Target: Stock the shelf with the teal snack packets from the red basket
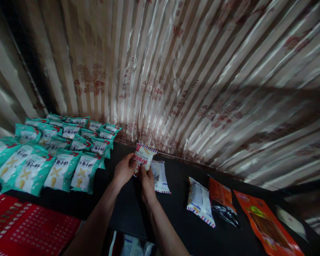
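Between my two hands, over the black table [176, 209], is a small white snack bag [144, 155] with red lettering and a striped edge. My left hand [124, 170] grips its left side, the thumb on the front. My right hand [147, 181] pinches it from below at the lower right. Just behind my right hand lies another white snack bag [160, 176] with a red-and-blue striped edge, partly covered by the held one. To the left, teal snack bags [84, 170] stand in several rows.
Right of my hands lie a white striped bag [200, 201], an orange-and-black packet [223, 201] and a large orange packet [268, 224]. A red plastic basket [37, 224] is at lower left. An open container [136, 245] with packets sits below my arms. A pleated printed curtain [160, 78] hangs behind.
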The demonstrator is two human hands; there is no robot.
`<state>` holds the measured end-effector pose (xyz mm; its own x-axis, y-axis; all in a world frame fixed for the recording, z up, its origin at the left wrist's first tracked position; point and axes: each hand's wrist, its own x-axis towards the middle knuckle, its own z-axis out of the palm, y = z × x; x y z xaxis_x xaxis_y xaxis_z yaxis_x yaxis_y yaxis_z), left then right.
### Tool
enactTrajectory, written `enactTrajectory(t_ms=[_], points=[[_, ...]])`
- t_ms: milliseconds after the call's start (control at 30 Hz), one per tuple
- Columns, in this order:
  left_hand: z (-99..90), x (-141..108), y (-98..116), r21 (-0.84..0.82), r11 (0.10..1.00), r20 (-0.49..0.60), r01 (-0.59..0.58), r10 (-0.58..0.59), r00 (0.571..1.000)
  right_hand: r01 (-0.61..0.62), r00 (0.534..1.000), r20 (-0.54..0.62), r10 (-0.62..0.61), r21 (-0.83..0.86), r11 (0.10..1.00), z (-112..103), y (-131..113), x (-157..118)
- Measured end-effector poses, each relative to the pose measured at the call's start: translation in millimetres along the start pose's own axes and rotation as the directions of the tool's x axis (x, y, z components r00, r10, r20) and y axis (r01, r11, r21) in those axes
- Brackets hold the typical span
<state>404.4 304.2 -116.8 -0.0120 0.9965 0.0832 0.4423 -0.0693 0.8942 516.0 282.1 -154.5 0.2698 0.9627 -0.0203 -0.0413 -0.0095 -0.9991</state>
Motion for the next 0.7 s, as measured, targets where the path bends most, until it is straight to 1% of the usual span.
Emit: enactTrajectory(t_ms=[100, 200, 267, 333, 433, 500, 700], points=[[-4.1, 1.5, -2.3, 0.074, 0.997, -0.009, -0.013, 0.014, 1.000, -0.049, 0.999, -0.013, 0.049, 0.041, 0.998, 4.9, 1.7, 5.3], [-10.8, 5.9, -10.2, 0.132, 0.991, -0.084, 0.014, -0.003, 0.997, -0.049, 0.999, 0.015, 0.049, 0.009, 0.999, 19.5, 4.4, 12.3], [-12.7, 9.6, -16.1, 0.165, 0.986, -0.149, 0.031, -0.006, 0.989, -0.064, 0.998, -0.006, 0.064, -0.001, 0.998, 31.4, 5.6, 19.3], [-11.6, 13.2, -21.5, 0.201, 0.979, -0.214, 0.017, 0.027, 0.977, -0.070, 0.997, -0.045, 0.070, -0.015, 0.997, 42.1, 5.5, 28.5], [-5.9, 18.3, -27.7, 0.245, 0.969, -0.282, -0.023, 0.094, 0.955, -0.026, 0.995, -0.099, 0.017, -0.090, 0.996, 52.5, 4.3, 44.9], [-1.5, 21.5, -30.6, 0.259, 0.965, -0.300, -0.026, 0.106, 0.948, 0.003, 0.994, -0.109, -0.019, -0.144, 0.990, 56.0, 4.0, 55.7], [5.9, 27.7, -35.9, 0.237, 0.971, -0.275, 0.002, 0.065, 0.959, 0.054, 0.994, -0.079, -0.073, -0.228, 0.972, 63.4, 8.2, 78.3]])
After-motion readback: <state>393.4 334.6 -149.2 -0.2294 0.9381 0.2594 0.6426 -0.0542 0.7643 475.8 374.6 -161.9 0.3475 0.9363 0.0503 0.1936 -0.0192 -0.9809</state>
